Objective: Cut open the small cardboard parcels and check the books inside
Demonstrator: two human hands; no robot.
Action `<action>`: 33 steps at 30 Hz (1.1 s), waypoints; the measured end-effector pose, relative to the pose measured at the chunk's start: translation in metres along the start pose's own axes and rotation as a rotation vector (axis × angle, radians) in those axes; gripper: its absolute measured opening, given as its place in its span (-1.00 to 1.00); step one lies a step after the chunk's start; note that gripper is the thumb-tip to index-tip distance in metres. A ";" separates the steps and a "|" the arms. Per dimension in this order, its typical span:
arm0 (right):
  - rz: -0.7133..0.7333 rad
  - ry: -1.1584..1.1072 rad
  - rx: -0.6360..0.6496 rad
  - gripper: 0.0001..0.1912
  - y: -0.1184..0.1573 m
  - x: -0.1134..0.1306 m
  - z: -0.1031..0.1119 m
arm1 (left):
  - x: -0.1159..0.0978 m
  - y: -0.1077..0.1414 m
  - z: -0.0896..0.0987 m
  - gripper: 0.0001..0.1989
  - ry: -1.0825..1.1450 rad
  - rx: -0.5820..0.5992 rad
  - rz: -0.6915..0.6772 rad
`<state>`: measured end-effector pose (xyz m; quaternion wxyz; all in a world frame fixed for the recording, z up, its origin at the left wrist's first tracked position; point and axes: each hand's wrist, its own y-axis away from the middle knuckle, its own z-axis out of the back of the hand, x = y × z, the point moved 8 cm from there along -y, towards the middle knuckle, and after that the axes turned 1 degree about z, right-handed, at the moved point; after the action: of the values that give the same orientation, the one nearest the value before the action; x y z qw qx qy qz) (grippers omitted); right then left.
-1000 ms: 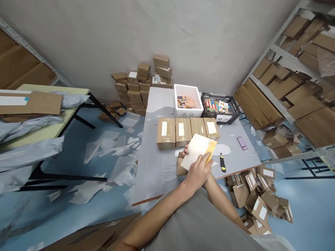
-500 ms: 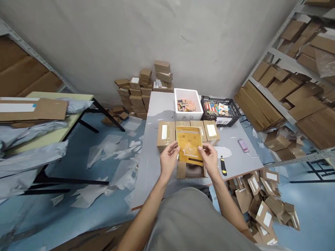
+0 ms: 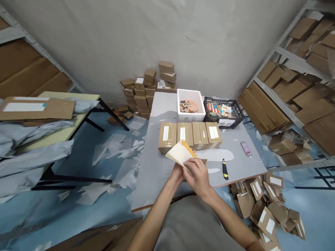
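A thin yellow-covered book (image 3: 180, 152) is tilted above the near part of the grey table, its pale side facing up and a yellow strip along one edge. My left hand (image 3: 178, 171) grips its lower end from beneath, fingers mostly hidden. Over that same end, my right hand (image 3: 196, 174) is closed with bent fingers on the book. Behind the hands a small open carton (image 3: 205, 161) is almost fully covered; only a corner shows. Just beyond the book stands a row of several taped cardboard boxes (image 3: 167, 137) with white labels.
A white foam bin (image 3: 190, 116) and a black crate (image 3: 227, 122), both holding books, stand at the table's back. A utility knife (image 3: 225, 169) lies on the right. Flattened cartons (image 3: 267, 219) cover the floor at right; paper scraps (image 3: 125, 153) litter the left.
The book has turned from its yellow front cover to a pale side and tilted. My right hand has moved left, close to my left hand. The view has shifted slightly.
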<state>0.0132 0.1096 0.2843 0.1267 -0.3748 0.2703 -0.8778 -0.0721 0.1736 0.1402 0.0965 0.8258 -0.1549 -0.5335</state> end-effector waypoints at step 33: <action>-0.790 -1.062 -0.055 0.02 -0.145 -0.282 0.028 | -0.187 -0.118 -0.059 -0.35 -0.370 -0.370 -0.514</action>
<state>0.2244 0.3378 0.2163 -0.0985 -0.8306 0.0358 -0.5469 -0.0714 0.3508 0.2851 0.0773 0.6960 0.1422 -0.6996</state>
